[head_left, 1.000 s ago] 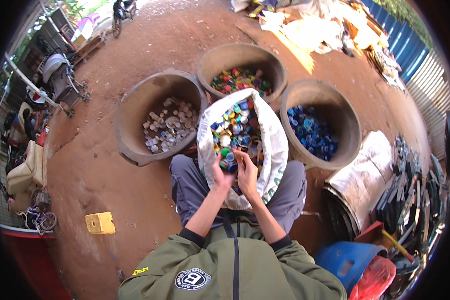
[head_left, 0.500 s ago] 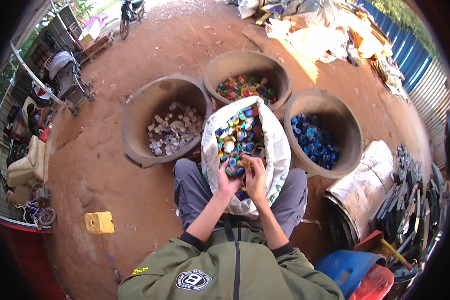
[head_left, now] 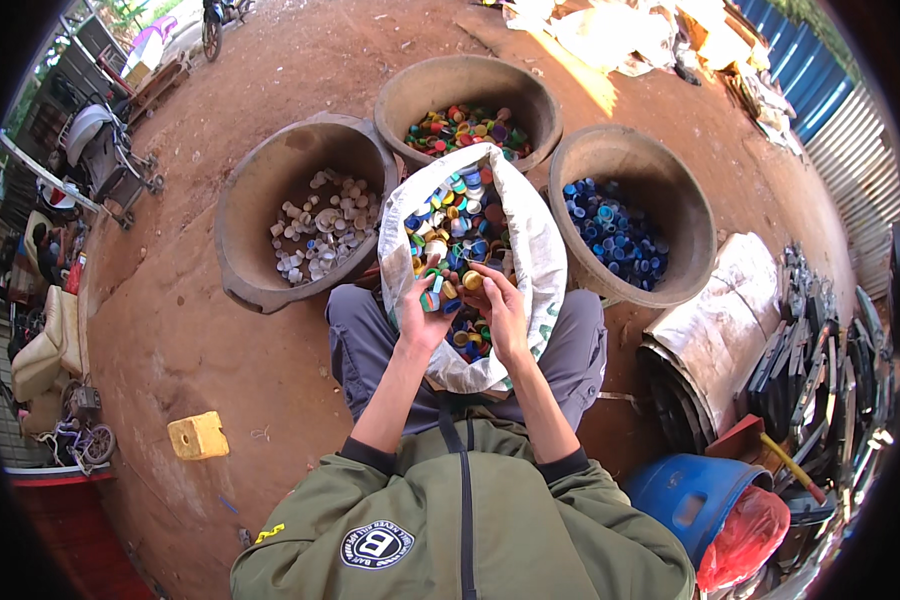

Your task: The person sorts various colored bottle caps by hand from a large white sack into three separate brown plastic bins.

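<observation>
Between my knees stands a white woven sack (head_left: 540, 245) with its rim rolled open, full of mixed coloured bottle caps (head_left: 457, 215). My left hand (head_left: 422, 318) is cupped over the sack's near part, its fingers curled round several caps, among them teal and blue ones. Just beside it, my right hand (head_left: 504, 315) pinches a gold-yellow bottle cap (head_left: 472, 280) between thumb and fingers. Round the sack are three wide tubs: the left tub (head_left: 235, 225) holds white caps, the far tub (head_left: 530, 95) red, green and yellow ones, and the right tub (head_left: 685, 190) blue ones.
A yellow block (head_left: 198, 437) lies on the dirt floor at left. Folded sheeting (head_left: 720, 315) and stacked dark strips (head_left: 820, 370) are at right, near a tipped blue barrel (head_left: 685, 500) with a red bag. A stroller (head_left: 105, 155) stands at far left.
My hands have moved slightly apart, and the gold-yellow cap now shows clearly in my right fingers. The whole view has shifted, with the tubs and sack appearing higher and further left.
</observation>
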`<state>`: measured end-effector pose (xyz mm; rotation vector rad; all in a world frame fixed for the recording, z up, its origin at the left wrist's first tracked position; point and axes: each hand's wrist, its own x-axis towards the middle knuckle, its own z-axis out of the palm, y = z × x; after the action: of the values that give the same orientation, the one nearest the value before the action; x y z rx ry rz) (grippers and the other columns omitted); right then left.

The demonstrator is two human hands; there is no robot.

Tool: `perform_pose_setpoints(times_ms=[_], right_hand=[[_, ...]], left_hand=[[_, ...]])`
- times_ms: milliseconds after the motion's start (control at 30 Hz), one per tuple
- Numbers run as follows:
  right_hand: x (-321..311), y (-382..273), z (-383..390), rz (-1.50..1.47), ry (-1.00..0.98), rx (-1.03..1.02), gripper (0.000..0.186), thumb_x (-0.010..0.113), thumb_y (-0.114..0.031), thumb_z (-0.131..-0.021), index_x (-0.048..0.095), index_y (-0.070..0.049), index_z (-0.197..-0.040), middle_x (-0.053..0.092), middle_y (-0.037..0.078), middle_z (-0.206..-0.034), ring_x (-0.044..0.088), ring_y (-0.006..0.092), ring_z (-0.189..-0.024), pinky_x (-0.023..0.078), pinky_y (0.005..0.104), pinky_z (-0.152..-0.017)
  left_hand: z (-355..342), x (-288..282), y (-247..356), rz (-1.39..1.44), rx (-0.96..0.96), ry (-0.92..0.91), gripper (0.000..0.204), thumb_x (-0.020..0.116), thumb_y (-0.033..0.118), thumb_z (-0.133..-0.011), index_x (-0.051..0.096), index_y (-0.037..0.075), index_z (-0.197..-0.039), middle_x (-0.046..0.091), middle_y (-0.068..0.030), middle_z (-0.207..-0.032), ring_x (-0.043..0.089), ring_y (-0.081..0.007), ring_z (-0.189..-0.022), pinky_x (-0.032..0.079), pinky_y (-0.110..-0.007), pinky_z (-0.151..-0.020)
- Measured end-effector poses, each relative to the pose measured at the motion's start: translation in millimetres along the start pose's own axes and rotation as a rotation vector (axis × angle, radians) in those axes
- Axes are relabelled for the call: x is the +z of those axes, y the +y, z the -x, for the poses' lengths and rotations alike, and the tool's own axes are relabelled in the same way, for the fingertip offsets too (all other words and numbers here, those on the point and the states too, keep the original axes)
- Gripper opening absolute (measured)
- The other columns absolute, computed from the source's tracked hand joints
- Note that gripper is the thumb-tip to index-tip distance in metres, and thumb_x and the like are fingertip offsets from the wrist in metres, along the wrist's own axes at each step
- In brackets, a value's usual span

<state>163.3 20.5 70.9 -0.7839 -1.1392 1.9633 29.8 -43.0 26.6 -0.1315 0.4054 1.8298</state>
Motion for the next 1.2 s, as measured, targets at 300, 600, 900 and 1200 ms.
perform_pose_setpoints(times_ms=[300, 600, 900, 1200], right_hand=[[1, -5, 1, 0.349, 0.017, -0.072, 0.023, 0.058, -0.012, -0.097, 0.059, -0.003, -0.118, 0.066, 0.005, -0.101, 0.064, 0.0127, -0.091, 0.052, 0.0270, -0.079], [8, -20, 2, 0.780, -0.029, -0.383, 0.031, 0.060, 0.002, -0.089, 0.063, -0.002, -0.120, 0.060, 0.012, -0.108, 0.065, 0.0240, -0.089, 0.054, 0.0325, -0.076], [9, -31, -7, 1.269, -0.142, -0.687, 0.044, 0.062, 0.002, -0.079, 0.065, -0.010, -0.121, 0.058, 0.012, -0.117, 0.056, 0.0299, -0.101, 0.048, 0.0404, -0.086], [22, -27, -22, 1.433, -0.247, -0.694, 0.025, 0.065, -0.016, -0.085, 0.068, -0.012, -0.109, 0.058, 0.007, -0.120, 0.050, 0.0292, -0.116, 0.042, 0.0428, -0.088]], left_hand=[[4, 10, -2, 0.105, -0.071, -0.014, 0.038, 0.036, 0.024, -0.103, 0.051, 0.004, -0.132, 0.060, -0.0161, -0.127, 0.057, -0.0279, -0.119, 0.046, -0.044, -0.103], [11, 18, -2, 0.052, -0.067, -0.077, 0.040, 0.034, 0.023, -0.104, 0.048, 0.006, -0.138, 0.057, -0.0154, -0.134, 0.055, -0.0284, -0.122, 0.045, -0.043, -0.103], [12, 11, -1, 0.074, -0.122, -0.130, 0.043, 0.035, 0.025, -0.103, 0.048, 0.008, -0.140, 0.061, -0.0123, -0.127, 0.059, -0.0232, -0.114, 0.047, -0.040, -0.099], [7, -10, -6, 0.088, -0.236, -0.165, 0.035, 0.031, 0.032, -0.106, 0.054, 0.013, -0.125, 0.062, -0.0050, -0.120, 0.059, -0.0187, -0.112, 0.045, -0.042, -0.101]])
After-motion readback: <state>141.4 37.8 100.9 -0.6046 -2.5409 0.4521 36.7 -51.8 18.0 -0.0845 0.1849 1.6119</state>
